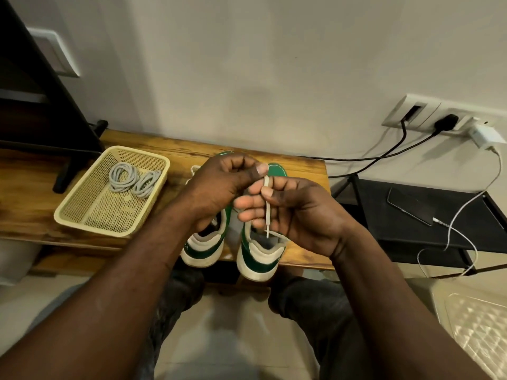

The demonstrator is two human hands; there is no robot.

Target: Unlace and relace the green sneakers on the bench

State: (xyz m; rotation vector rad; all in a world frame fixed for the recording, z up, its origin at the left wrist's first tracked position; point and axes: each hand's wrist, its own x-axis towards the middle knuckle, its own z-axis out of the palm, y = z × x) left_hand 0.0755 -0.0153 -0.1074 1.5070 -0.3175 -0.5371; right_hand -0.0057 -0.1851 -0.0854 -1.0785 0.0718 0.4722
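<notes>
Right now, through the head camera, I am watching both hands working close together above the pair of sneakers, almost touching each other. The left hand [219, 185] is curling its fingers inward and its thumb is pressing on the top of a flat cream shoelace [267, 215]. The right hand [299, 215] is pinching the same shoelace just below, thumb against forefinger, with its other fingers fanning out loosely. The free tip of the shoelace is hanging straight down towards the collar of the green and white sneaker on the right [259, 256]. That shoe and the green and white sneaker on the left [204, 249] are sitting side by side on the brown wooden bench [304, 167], heels facing me at the near edge and toes pointing at the wall. The hands are hiding the eyelets, so I cannot tell how far either shoe is laced. On the bench to the left, a pale yellow perforated plastic basket [79, 215] is holding two grey coiled cords [120, 176], lying next to each other. To the right of the bench a dark smartphone [410, 205] is lying on a low black side table [452, 237], and a white cable [498, 167] is running from it up to a white charger [485, 135] at the wall socket.
</notes>
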